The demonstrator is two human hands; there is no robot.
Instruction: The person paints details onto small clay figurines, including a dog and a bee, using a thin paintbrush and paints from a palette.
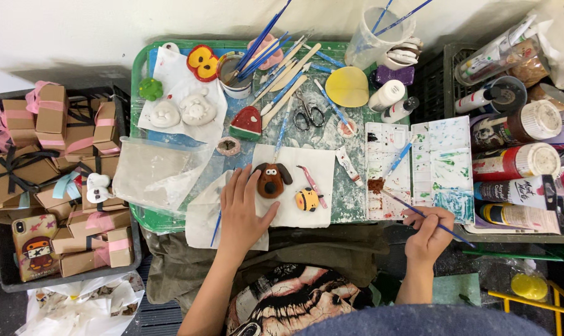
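My left hand (243, 210) lies flat on white paper (307, 163), fingers spread, its fingertips touching a small brown dog figure (271, 179) with dark ears. A little yellow figure (307, 199) sits just right of the dog. My right hand (428, 231) pinches a thin blue paintbrush (413, 210) whose tip reaches a brown paint well at the lower left of a white palette (385, 180). A second paint-stained palette (447, 165) lies beside it.
A green tray (139, 68) carries white unpainted figures, a watermelon-slice piece (246, 124), scissors (308, 115), a brush cup (235, 74) and loose brushes. Paint bottles (515, 160) fill the right side. Ribboned brown gift boxes (64, 168) and a phone (34, 246) are on the left.
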